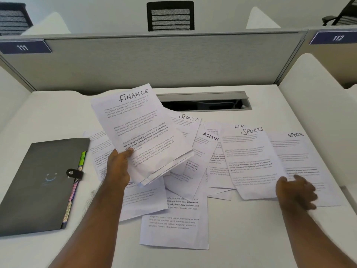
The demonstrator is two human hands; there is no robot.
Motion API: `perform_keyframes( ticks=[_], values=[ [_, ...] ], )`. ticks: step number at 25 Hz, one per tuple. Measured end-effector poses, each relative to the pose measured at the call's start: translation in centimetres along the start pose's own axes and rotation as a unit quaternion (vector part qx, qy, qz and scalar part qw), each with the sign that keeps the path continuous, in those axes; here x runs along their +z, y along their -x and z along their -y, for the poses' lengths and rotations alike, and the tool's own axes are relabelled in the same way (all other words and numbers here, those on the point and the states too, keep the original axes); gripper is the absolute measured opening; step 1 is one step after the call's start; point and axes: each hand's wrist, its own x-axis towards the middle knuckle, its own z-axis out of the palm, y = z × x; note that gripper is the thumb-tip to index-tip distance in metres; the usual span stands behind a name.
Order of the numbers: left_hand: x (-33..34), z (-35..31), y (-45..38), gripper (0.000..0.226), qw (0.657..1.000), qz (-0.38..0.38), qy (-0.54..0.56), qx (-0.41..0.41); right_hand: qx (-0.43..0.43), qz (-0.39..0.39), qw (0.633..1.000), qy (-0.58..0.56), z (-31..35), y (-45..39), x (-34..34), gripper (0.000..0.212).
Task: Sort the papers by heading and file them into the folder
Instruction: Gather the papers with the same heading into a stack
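My left hand point(119, 167) grips a small stack of sheets with a FINANCE page point(143, 132) on top, raised above the desk. My right hand point(295, 190) pinches the lower corner of a SPORTS sheet point(253, 163), which is blurred and partly lifted. More printed pages lie scattered on the desk: another SPORTS page point(188, 122), an ADMIN page point(208, 144), an HR page point(238, 127) mostly covered, and a third SPORTS page point(301, 151) at the right. A dark grey folder point(38, 186) lies shut at the left, with coloured tabs along its right edge.
A white desk point(251, 238) carries everything, with a cable slot point(202, 102) at the back. A grey partition point(164, 60) rises behind, white side panels stand left and right, and an office chair point(170, 16) is beyond.
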Motion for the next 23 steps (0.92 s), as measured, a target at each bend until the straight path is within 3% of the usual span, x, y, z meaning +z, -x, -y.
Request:
perform_keyframes(
  ticks=[3,4,6,8,11,14,19,21,23],
  values=[
    [0.1,-0.2,0.0,0.030,1.000,-0.011,0.002,0.002,-0.206,-0.062,0.977,0.008,1.5,3.7,0.7,0.047],
    [0.1,-0.1,0.0,0.030,1.000,-0.015,0.003,0.001,-0.264,-0.020,0.964,0.013,2.0,5.9,1.3,0.044],
    [0.4,-0.2,0.1,0.031,1.000,-0.021,0.011,-0.001,-0.313,0.146,0.938,0.034,2.6,11.5,2.6,0.045],
    [0.5,-0.3,0.3,0.031,1.000,-0.021,0.016,0.000,-0.322,0.252,0.909,0.083,2.4,16.5,3.7,0.062],
    [0.4,-0.4,0.3,0.033,1.000,-0.017,0.011,0.003,-0.347,0.267,0.885,0.159,1.8,20.9,4.9,0.098],
    [0.3,-0.4,0.1,0.035,1.000,-0.022,0.015,0.001,-0.353,0.284,0.872,0.187,2.1,22.1,5.3,0.111],
    [0.2,-0.5,0.5,0.037,1.000,-0.016,0.013,0.009,-0.268,0.325,0.905,0.049,2.5,21.0,6.1,0.100],
    [0.1,-0.6,0.5,0.038,1.000,-0.014,0.015,0.012,-0.236,0.333,0.913,-0.026,2.4,20.5,6.2,0.082],
    [-0.1,-0.6,0.3,0.036,1.000,-0.018,0.015,0.013,-0.230,0.331,0.912,-0.072,2.5,19.5,6.2,0.051]
  ],
)
